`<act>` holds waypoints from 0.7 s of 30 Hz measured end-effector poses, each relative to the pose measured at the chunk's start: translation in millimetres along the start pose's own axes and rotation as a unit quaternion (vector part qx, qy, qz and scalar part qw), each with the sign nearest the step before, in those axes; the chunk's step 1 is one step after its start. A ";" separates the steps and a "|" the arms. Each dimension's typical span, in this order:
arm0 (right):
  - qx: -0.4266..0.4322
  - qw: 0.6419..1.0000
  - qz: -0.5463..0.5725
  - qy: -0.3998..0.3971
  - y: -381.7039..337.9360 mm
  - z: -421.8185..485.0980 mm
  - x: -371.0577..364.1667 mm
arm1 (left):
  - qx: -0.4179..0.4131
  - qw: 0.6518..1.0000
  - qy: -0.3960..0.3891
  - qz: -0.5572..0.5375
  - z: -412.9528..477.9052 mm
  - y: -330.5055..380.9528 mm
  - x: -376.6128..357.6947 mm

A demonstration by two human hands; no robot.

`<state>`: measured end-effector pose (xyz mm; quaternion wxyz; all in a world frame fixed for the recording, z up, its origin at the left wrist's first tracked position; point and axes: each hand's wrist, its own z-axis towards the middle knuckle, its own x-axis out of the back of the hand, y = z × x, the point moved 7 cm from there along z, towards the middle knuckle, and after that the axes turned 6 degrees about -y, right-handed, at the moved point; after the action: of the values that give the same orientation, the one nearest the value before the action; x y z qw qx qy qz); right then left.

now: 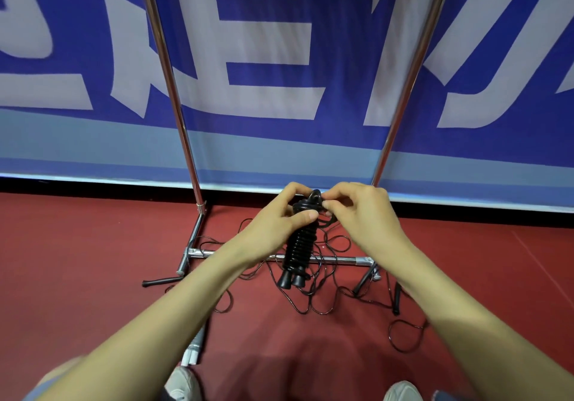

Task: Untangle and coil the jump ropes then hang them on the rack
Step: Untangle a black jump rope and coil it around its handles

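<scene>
One jump rope [298, 245] is wound round its paired handles [292, 279], held above the floor [93, 260] before the rack [174, 96]. Your left hand [279, 215] grips the bundle's top, right hand [357, 211] pinches the loose end [315, 197]. Slip there and the wraps likely unwind onto the tangled ropes [310, 295] below.

Glossy chrome metal rack [167, 68]; shiny black plastic rope handles [296, 251]; matt red floor [77, 260]

Bright, even indoor light, soft shadow on the floor [279, 354] below, wide-angle bending at edges, sharp focus.
</scene>
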<state>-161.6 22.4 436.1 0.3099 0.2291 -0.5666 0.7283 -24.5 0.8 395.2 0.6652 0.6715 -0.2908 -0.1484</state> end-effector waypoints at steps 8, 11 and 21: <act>-0.143 0.886 0.431 -0.093 19.6 -2.7 -10.0 | -0.020 0.999 -0.031 0.017 -3.6 8.1 3.4; -0.168 0.849 0.496 -0.063 21.4 -3.7 -12.7 | -0.039 0.999 -0.034 0.015 -3.5 13.9 5.7; -0.065 0.980 0.190 0.008 13.0 -2.8 -7.1 | -0.070 0.992 0.033 0.101 -4.4 7.7 5.3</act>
<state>-165.8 21.6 421.6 0.1849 0.0910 -0.6436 0.7371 -19.3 1.7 404.1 0.7312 0.5951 -0.3242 -0.0785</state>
